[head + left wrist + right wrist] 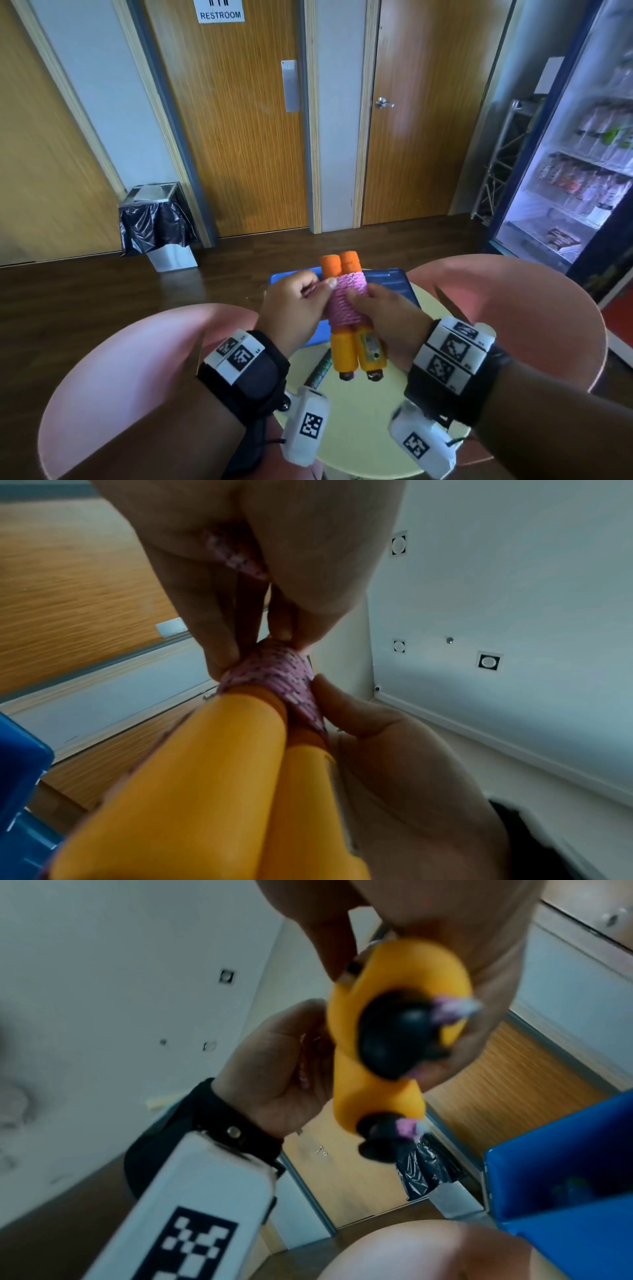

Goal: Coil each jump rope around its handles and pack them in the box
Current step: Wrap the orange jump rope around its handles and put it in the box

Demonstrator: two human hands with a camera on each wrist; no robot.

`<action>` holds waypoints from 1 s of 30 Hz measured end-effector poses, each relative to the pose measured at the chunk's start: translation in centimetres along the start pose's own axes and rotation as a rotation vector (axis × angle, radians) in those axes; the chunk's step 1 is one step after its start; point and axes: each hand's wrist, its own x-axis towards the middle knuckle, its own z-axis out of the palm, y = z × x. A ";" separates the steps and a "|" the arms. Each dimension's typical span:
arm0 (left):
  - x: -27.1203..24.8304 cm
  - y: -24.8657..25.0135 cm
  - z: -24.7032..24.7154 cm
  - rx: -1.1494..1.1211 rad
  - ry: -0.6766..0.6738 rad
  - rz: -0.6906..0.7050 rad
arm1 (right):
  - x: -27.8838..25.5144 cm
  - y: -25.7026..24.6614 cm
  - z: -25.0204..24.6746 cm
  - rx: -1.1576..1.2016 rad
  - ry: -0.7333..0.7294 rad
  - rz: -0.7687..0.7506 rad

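A jump rope with two orange-yellow handles held side by side carries a tight coil of pink rope around its middle. My right hand grips the bundle from the right. With my left hand I pinch the loose pink rope end against the coil's left side. The bundle hangs above the blue box, which stands on the round pale-yellow table. In the right wrist view the handles' black end caps face the camera.
A second rope handle, dark with green marks, lies on the table below my hands. Two pink chairs flank the table. A lined bin stands by the wooden doors, and a drinks fridge at the right.
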 end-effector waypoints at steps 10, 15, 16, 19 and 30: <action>-1.4 0.8 1.4 -0.641 -0.096 -0.165 | -1.7 -0.8 -1.8 0.403 -0.180 0.131; -0.2 1.5 3.4 -0.748 -0.214 -0.122 | -1.7 -1.0 -3.1 0.432 -0.264 0.082; 0.1 1.8 3.9 -0.759 -0.235 -0.113 | -1.5 -1.0 -3.5 0.449 -0.281 0.077; 1.1 3.2 5.8 -0.786 -0.232 -0.134 | -0.4 -0.9 -5.1 0.501 -0.382 0.148; 5.2 6.3 12.8 -0.244 0.089 -0.161 | 5.2 -2.1 -13.4 -0.099 -0.311 0.009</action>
